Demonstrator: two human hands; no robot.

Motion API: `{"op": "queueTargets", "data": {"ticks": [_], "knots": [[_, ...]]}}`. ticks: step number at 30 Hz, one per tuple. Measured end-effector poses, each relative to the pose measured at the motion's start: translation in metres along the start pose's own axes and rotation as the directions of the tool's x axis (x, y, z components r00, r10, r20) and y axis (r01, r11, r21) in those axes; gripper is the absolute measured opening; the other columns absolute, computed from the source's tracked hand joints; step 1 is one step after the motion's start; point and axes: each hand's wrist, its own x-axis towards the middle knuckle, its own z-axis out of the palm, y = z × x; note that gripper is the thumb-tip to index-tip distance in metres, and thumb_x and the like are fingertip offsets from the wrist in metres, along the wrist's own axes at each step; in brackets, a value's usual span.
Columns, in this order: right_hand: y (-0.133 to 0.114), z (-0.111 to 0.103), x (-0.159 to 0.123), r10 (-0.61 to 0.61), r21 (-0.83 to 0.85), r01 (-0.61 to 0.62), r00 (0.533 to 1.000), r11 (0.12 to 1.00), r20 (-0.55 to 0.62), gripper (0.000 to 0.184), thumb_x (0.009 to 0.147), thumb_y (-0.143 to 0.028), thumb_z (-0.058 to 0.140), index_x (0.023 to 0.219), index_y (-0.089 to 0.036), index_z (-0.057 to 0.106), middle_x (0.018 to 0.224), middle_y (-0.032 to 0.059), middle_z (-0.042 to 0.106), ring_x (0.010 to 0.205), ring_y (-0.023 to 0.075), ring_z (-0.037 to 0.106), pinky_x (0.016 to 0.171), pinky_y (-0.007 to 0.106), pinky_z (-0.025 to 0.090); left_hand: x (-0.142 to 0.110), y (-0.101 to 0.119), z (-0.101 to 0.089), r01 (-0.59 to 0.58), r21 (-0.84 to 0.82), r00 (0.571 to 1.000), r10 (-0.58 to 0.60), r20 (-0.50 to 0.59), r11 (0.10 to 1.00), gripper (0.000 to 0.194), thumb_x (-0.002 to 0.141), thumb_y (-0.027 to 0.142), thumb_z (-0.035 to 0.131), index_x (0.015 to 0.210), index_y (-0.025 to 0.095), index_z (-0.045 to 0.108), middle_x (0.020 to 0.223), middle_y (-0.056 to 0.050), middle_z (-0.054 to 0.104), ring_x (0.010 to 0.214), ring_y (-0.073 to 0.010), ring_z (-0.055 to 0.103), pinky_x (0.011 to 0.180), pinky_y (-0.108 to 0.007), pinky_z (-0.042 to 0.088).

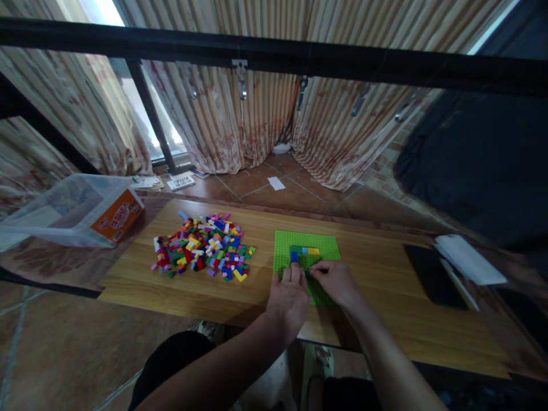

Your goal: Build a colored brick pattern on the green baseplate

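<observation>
A green baseplate (pixel 306 240) lies on the wooden table (pixel 372 268), with a few blue, green and yellow bricks (pixel 305 252) fixed near its middle. Both my hands rest on the plate's near half. My left hand (pixel 289 297) lies on the plate's near left part, fingers together and pressed down beside a blue brick (pixel 293 257). My right hand (pixel 334 281) is next to it, fingers curled and pinched at the bricks; what it holds, if anything, is hidden. A heap of loose coloured bricks (pixel 203 246) lies to the left.
A clear plastic tub (pixel 55 208) with an orange box (pixel 117 214) stands at the far left. A black flat object (pixel 434 274) and white papers (pixel 468 260) lie at the right. A black bar (pixel 274 54) crosses overhead; curtains hang behind.
</observation>
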Motion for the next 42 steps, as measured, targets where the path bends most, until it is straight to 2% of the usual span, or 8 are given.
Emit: {"op": "queueTargets", "data": {"ticks": [4,11,23,29,33,36,40,42], "knots": [[0.0,0.0,0.0,0.0,0.015,0.0,1.0,1.0,0.007,0.021,0.076,-0.024,0.055,0.075,-0.018,0.075,0.078,0.0066,0.075,0.073,0.0201,0.068,0.072,0.031,0.049,-0.001,0.001,0.0,0.002,0.011,1.0,-0.002,-0.011,1.0,0.051,0.089,0.036,0.053,0.134,0.012,0.05,0.138,-0.019,0.048,0.114,-0.0297,0.053,0.092,-0.045,0.046],[0.003,-0.009,-0.002,-0.047,0.099,0.038,0.995,0.994,0.09,0.02,0.076,-0.029,0.059,0.081,-0.018,0.075,0.083,0.0062,0.075,0.079,0.0209,0.068,0.074,0.032,0.05,-0.004,0.001,-0.004,-0.003,0.0,1.0,0.003,-0.022,1.0,0.053,0.089,0.035,0.053,0.136,0.009,0.047,0.138,-0.019,0.049,0.114,-0.0301,0.052,0.093,-0.046,0.046],[0.003,-0.004,-0.004,-0.026,0.028,0.024,0.998,0.999,0.064,0.019,0.077,-0.024,0.057,0.084,-0.018,0.075,0.088,0.0078,0.075,0.082,0.0213,0.068,0.078,0.034,0.05,-0.003,0.001,-0.005,-0.023,0.016,1.0,0.023,-0.002,1.0,0.052,0.091,0.032,0.049,0.135,0.005,0.047,0.139,-0.021,0.047,0.115,-0.0302,0.051,0.093,-0.047,0.046],[0.0,-0.001,-0.005,-0.026,0.012,0.025,0.998,1.0,0.058,0.02,0.078,-0.022,0.056,0.082,-0.018,0.075,0.086,0.0079,0.075,0.082,0.0211,0.068,0.078,0.033,0.05,-0.006,0.0,-0.007,-0.02,0.0,1.0,0.02,-0.015,1.0,0.052,0.091,0.035,0.049,0.135,0.009,0.047,0.141,-0.018,0.046,0.117,-0.0297,0.05,0.095,-0.047,0.045],[-0.004,-0.003,-0.01,-0.043,-0.002,0.043,0.999,0.999,0.013,0.022,0.081,-0.023,0.053,0.084,-0.019,0.074,0.088,0.0066,0.075,0.082,0.0202,0.068,0.078,0.032,0.049,-0.01,-0.002,-0.002,0.005,-0.045,0.999,-0.006,-0.037,0.999,0.055,0.091,0.035,0.047,0.139,0.009,0.042,0.142,-0.017,0.045,0.121,-0.0297,0.048,0.1,-0.049,0.041],[-0.002,-0.012,-0.011,-0.035,-0.042,0.032,0.995,0.999,-0.089,0.025,0.085,-0.026,0.049,0.086,-0.02,0.073,0.09,0.0064,0.075,0.083,0.0201,0.068,0.077,0.032,0.048,-0.013,-0.008,-0.001,-0.007,-0.123,0.999,0.002,-0.043,0.992,0.055,0.09,0.036,0.048,0.14,0.013,0.042,0.143,-0.015,0.045,0.123,-0.0293,0.046,0.103,-0.047,0.039],[0.015,-0.027,-0.004,0.037,-0.19,-0.094,0.959,0.977,-0.282,0.027,0.086,-0.028,0.048,0.094,-0.018,0.071,0.089,0.0087,0.074,0.077,0.021,0.068,0.071,0.032,0.048,-0.015,-0.022,-0.002,-0.02,-0.224,0.998,0.006,-0.061,0.974,0.066,0.085,0.035,0.053,0.144,0.01,0.034,0.145,-0.017,0.041,0.128,-0.0304,0.043,0.107,-0.044,0.035],[0.025,-0.03,0.001,0.049,-0.264,-0.134,0.951,0.955,-0.306,0.025,0.084,-0.027,0.05,0.096,-0.018,0.07,0.086,0.0096,0.073,0.075,0.0209,0.067,0.07,0.031,0.048,-0.014,-0.028,-0.004,-0.016,-0.261,0.998,-0.002,-0.066,0.965,0.072,0.083,0.033,0.056,0.145,0.007,0.029,0.144,-0.02,0.041,0.13,-0.0312,0.041,0.108,-0.044,0.034]]}}
